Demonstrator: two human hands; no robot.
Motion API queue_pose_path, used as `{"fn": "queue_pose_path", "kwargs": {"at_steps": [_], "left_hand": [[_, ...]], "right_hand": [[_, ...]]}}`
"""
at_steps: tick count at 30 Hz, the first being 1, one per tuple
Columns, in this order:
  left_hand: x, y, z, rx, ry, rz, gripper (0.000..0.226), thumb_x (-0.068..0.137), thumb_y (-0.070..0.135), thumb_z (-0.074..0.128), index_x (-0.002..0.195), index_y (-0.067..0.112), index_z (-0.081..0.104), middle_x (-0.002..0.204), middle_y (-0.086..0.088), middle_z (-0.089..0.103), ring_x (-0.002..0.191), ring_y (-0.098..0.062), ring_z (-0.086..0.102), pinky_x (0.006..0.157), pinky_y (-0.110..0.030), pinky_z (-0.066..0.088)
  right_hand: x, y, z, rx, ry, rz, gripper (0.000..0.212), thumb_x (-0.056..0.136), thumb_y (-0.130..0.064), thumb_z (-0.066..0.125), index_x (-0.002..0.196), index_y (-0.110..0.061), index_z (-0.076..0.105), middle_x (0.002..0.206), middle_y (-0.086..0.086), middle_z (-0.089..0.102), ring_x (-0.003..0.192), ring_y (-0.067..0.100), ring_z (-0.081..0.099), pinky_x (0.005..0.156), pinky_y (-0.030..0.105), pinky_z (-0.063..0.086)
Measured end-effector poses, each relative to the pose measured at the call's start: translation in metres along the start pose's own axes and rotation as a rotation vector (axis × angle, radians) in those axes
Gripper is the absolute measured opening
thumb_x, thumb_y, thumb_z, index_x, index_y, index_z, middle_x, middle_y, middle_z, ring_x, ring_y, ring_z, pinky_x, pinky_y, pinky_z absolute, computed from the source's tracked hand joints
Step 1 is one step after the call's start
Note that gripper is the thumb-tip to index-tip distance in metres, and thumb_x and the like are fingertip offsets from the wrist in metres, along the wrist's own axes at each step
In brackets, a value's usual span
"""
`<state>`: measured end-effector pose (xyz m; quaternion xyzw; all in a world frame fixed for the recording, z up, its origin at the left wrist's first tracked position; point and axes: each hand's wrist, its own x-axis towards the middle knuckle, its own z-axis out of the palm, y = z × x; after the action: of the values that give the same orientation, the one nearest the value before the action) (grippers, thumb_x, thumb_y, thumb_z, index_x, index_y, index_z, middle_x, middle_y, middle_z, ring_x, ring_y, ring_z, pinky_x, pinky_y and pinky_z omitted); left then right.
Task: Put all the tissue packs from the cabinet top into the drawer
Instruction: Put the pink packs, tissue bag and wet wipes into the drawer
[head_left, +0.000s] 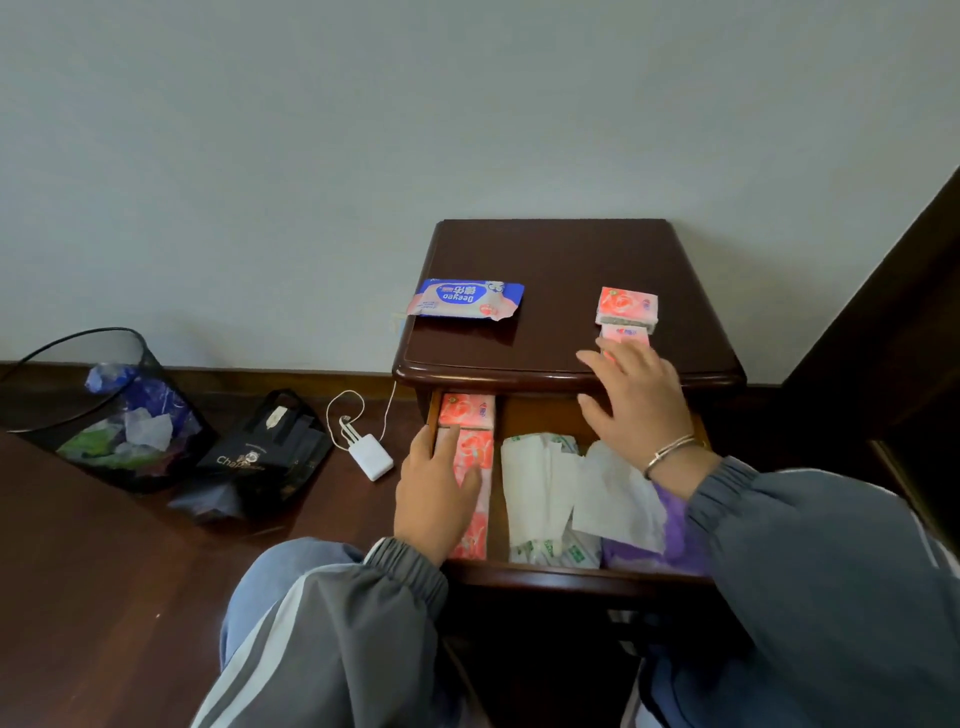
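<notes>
Nearest: left hand (434, 486) flat, fingers loose, on pink packs in open drawer (571, 574). Beyond: right hand (636, 402), fingers spread, gripping nothing, fingertips at stacked pink tissue packs (627, 313) on cabinet top (561, 270), directly ahead; blue pack (465, 299) far left.

Your left hand (434, 491) lies palm down, near and left of centre, fingers together and pointing away from you, thumb spread to the right, flat rather than gripping. Your right hand (636, 397) reaches farther out on the right, palm down, fingers spread and loose, nothing closed in it. Both forearms wear grey elastic-cuffed sleeves; your right wrist carries a thin metal bangle.
</notes>
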<state>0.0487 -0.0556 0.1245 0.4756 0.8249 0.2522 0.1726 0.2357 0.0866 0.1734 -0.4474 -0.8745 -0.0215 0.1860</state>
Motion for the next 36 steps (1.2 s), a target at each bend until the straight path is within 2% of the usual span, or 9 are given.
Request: {"fn": "queue_pose_path", "kwargs": {"at_steps": [4, 9, 12, 16, 19, 26, 30, 32, 36], "left_hand": [[0.009, 0.024, -0.012, -0.064, 0.038, 0.099, 0.054, 0.095, 0.027, 0.053, 0.146, 0.02, 0.036, 0.153, -0.009, 0.024, 0.141, -0.023, 0.026, 0.112, -0.032, 0.025], [0.029, 0.043, -0.025, -0.036, 0.087, 0.249, 0.049, 0.094, 0.023, 0.054, 0.142, 0.017, 0.044, 0.144, -0.005, 0.038, 0.133, -0.019, 0.037, 0.107, -0.022, 0.025], [0.048, 0.066, -0.022, -0.034, 0.109, 0.339, 0.047, 0.093, 0.023, 0.054, 0.139, 0.015, 0.047, 0.138, -0.005, 0.045, 0.129, -0.018, 0.041, 0.107, -0.024, 0.028], [0.08, 0.118, 0.001, -0.031, 0.056, 0.476, 0.046, 0.095, 0.024, 0.053, 0.139, 0.014, 0.047, 0.138, -0.004, 0.046, 0.128, -0.018, 0.041, 0.105, -0.023, 0.029], [0.111, 0.148, 0.02, -0.003, 0.015, 0.512, 0.046, 0.095, 0.023, 0.051, 0.14, 0.013, 0.045, 0.139, -0.007, 0.045, 0.128, -0.024, 0.042, 0.107, -0.033, 0.033], [0.185, 0.185, 0.045, -0.103, -0.17, 0.297, 0.055, 0.098, 0.034, 0.047, 0.147, 0.014, 0.032, 0.152, -0.008, 0.033, 0.139, -0.025, 0.033, 0.114, -0.043, 0.028], [0.201, 0.191, 0.061, 0.049, -0.222, 0.242, 0.058, 0.094, 0.044, 0.051, 0.145, 0.021, 0.036, 0.147, -0.004, 0.042, 0.134, -0.026, 0.039, 0.111, -0.047, 0.03], [0.204, 0.192, 0.063, -0.031, -0.226, 0.207, 0.061, 0.089, 0.04, 0.06, 0.142, 0.017, 0.04, 0.142, -0.006, 0.045, 0.13, -0.027, 0.044, 0.109, -0.046, 0.034], [0.2, 0.19, 0.053, -0.263, -0.296, 0.074, 0.04, 0.078, 0.022, 0.074, 0.113, 0.007, 0.061, 0.117, -0.01, 0.063, 0.098, -0.021, 0.062, 0.08, -0.031, 0.051]], "right_hand": [[0.02, 0.015, 0.019, -0.141, -0.175, 0.131, 0.06, 0.089, -0.057, 0.043, 0.138, -0.022, 0.039, 0.148, 0.005, 0.033, 0.139, 0.028, 0.025, 0.104, 0.046, 0.037], [0.022, 0.056, 0.022, 0.039, 0.016, 0.047, 0.029, 0.092, -0.025, 0.052, 0.117, -0.011, 0.058, 0.123, 0.013, 0.058, 0.114, 0.031, 0.052, 0.086, 0.041, 0.049], [0.019, 0.087, 0.019, 0.258, 0.084, 0.064, 0.037, 0.085, -0.007, 0.058, 0.122, -0.004, 0.053, 0.122, 0.02, 0.055, 0.106, 0.037, 0.056, 0.085, 0.043, 0.048], [0.017, 0.098, 0.03, 0.159, -0.015, 0.152, 0.049, 0.087, -0.016, 0.056, 0.134, -0.006, 0.046, 0.143, 0.021, 0.038, 0.133, 0.038, 0.035, 0.107, 0.044, 0.035], [0.013, 0.103, 0.039, 0.133, 0.061, 0.201, 0.047, 0.088, -0.022, 0.056, 0.134, -0.012, 0.049, 0.131, 0.022, 0.048, 0.12, 0.039, 0.046, 0.097, 0.046, 0.041], [0.011, 0.102, 0.046, 0.199, 0.105, 0.232, 0.049, 0.082, -0.026, 0.05, 0.129, -0.013, 0.054, 0.124, 0.02, 0.052, 0.111, 0.038, 0.05, 0.094, 0.046, 0.038], [0.01, 0.104, 0.046, 0.197, 0.111, 0.219, 0.048, 0.083, -0.026, 0.051, 0.129, -0.015, 0.054, 0.125, 0.018, 0.051, 0.113, 0.037, 0.049, 0.095, 0.045, 0.036], [0.009, 0.103, 0.046, 0.19, 0.113, 0.216, 0.047, 0.083, -0.026, 0.051, 0.128, -0.015, 0.054, 0.125, 0.017, 0.052, 0.113, 0.036, 0.049, 0.095, 0.045, 0.036], [0.009, 0.105, 0.048, 0.196, 0.098, 0.221, 0.046, 0.085, -0.025, 0.052, 0.13, -0.016, 0.052, 0.128, 0.016, 0.049, 0.116, 0.035, 0.046, 0.098, 0.045, 0.034]]}}
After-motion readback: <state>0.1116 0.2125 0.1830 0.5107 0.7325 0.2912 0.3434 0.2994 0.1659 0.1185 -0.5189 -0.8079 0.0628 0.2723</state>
